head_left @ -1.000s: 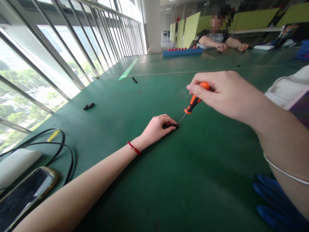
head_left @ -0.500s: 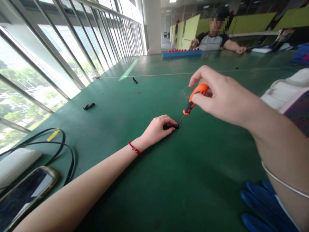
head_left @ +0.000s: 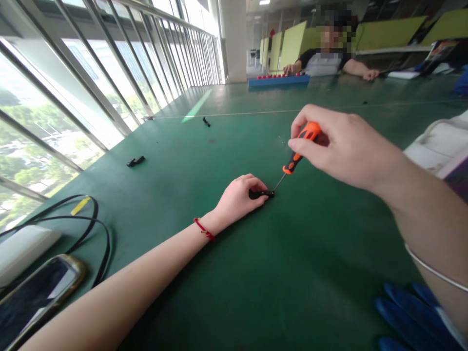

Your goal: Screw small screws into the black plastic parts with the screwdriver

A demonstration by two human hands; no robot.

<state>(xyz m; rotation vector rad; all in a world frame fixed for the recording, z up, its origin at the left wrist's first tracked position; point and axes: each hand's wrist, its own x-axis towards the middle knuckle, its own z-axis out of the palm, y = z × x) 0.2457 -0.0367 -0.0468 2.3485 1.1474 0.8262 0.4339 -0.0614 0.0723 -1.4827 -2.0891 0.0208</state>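
My left hand [head_left: 241, 196] rests on the green tabletop [head_left: 204, 282], its thumb and fingers closed round a small black part [head_left: 260, 194]. What kind of part it is, I cannot make out. My right hand [head_left: 336, 146], raised above the table, grips an orange and black screwdriver [head_left: 297, 155] by its handle. The thin shaft slants down to the left, and its tip meets the right end of the black part.
Two more small black pieces, a nearer one [head_left: 136, 161] and a farther one [head_left: 206, 122], lie left. A phone [head_left: 40, 302], white box [head_left: 29, 251] and black cable [head_left: 106, 243] sit front left. Blue gloves [head_left: 409, 312] lie front right. A person [head_left: 325, 63] sits opposite behind a blue rack [head_left: 278, 82].
The fingers of my right hand have closed in round the screwdriver's handle. The view has shifted slightly; the screwdriver tip stays at the black part, which my left hand still holds.
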